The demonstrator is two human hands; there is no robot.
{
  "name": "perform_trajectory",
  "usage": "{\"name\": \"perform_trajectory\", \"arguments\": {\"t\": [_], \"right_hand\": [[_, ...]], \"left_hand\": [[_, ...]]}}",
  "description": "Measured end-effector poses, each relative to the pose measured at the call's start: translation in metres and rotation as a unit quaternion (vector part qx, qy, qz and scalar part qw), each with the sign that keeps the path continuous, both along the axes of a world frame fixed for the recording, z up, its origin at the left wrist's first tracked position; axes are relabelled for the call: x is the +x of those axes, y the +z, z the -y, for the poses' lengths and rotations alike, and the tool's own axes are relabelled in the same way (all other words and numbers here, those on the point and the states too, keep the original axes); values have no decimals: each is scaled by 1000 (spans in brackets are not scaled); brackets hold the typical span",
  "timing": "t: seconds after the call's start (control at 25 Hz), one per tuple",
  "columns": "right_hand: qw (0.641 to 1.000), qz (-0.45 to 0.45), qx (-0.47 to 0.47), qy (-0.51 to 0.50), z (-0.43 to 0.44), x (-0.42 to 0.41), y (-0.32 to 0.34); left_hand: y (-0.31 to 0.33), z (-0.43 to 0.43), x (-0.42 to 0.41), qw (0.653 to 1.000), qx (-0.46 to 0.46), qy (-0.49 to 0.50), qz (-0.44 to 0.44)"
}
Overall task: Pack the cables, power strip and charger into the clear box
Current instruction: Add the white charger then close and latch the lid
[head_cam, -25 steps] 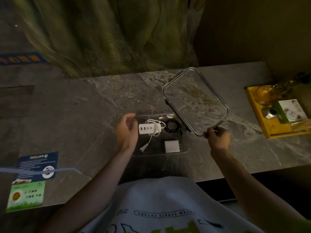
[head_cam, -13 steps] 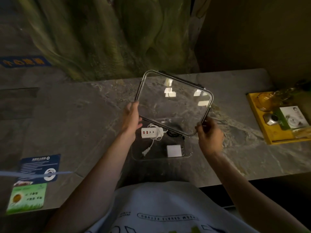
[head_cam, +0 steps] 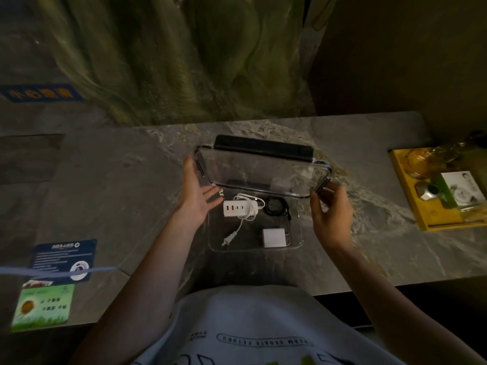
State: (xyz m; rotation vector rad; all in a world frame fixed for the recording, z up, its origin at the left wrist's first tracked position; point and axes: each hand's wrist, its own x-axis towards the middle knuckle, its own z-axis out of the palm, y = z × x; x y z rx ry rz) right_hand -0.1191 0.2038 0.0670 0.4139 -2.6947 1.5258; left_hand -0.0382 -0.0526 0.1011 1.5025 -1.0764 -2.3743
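Hands flank the lid (head_cam: 261, 172) above the clear box (head_cam: 297, 234): left hand (head_cam: 196, 197) flat against it, right hand (head_cam: 330, 210) pinching its corner.

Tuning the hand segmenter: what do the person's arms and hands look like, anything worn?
Left hand and right hand are bare: no gloves, rings or watch visible. Both forearms are uncovered, no sleeves in view. The pale T-shirt carries dark oval lettering.

Open left hand (head_cam: 197, 197); right hand (head_cam: 331, 216) curled, apparently pinching the lid (head_cam: 258, 171).
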Motion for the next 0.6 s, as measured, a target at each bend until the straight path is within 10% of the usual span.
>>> {"name": "perform_trajectory", "arguments": {"t": [0.6], "right_hand": [[997,7,-71,-13,7,-6,18]], "left_hand": [[12,8,4,973,96,84,-193]]}}
